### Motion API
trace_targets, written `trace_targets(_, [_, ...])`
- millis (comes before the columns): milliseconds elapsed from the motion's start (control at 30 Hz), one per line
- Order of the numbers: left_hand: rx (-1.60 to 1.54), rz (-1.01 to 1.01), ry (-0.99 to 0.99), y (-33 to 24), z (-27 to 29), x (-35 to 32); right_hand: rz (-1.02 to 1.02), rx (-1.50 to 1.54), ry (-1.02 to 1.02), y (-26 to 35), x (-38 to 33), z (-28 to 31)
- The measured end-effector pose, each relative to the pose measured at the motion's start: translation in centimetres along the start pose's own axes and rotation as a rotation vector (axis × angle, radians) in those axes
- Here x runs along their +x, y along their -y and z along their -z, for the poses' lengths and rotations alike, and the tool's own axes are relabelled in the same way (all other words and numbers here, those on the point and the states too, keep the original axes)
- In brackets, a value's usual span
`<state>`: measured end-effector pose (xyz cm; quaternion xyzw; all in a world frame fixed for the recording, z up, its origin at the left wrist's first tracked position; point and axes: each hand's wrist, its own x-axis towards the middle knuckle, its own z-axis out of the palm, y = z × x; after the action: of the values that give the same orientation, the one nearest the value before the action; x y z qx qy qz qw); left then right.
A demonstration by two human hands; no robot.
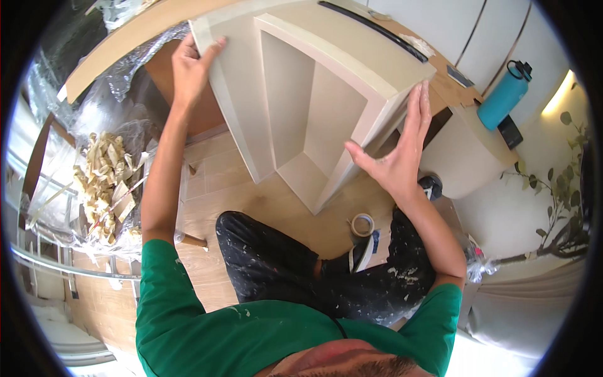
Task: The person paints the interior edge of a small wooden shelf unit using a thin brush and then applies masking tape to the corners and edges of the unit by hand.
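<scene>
A cream-painted, box-like cabinet (289, 94) with an open front stands tilted on the floor before me. My left hand (191, 69) grips its upper left edge, thumb on the face and fingers wrapped behind. Against the cabinet's right upper corner rests my right hand (399, 154), its fingers stretched out and the thumb spread wide; it grasps nothing. A long black strip (374, 28) lies along the cabinet's top. Between my legs on the floor is a roll of masking tape (353, 224).
Crumpled masking paper (103, 182) is heaped on a plastic-wrapped surface at left, below a curved wooden edge (144, 31). To the right, a teal bottle (502, 97) and a dark phone-like object (510, 132) stand on a wooden top. A leafy plant (562, 188) is at far right.
</scene>
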<state>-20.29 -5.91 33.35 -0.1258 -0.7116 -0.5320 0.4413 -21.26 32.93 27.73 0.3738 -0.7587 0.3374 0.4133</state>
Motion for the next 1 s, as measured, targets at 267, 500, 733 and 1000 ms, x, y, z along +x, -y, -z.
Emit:
trace_targets(267, [0.147, -0.098, -0.097, -0.4, -2.2, -1.4, -0.138, 0.136, 0.144, -7.4, 3.6, -1.1])
trace_targets(500, [0.441, -0.166, -0.166, -2.3, -4.5, -2.3, -0.311, 0.286, 0.279, -12.1, 7.7, -3.7])
trace_targets(733, [-0.028, -0.258, 0.056, -0.1, -2.0, 3.9, -0.385, 0.327, 0.174, -16.1, 7.9, -6.6])
trace_targets(1000, [-0.330, -0.076, 0.637, 1.2, -6.0, 13.7, -0.354, 0.358, 0.183, -14.8, 8.8, -5.8])
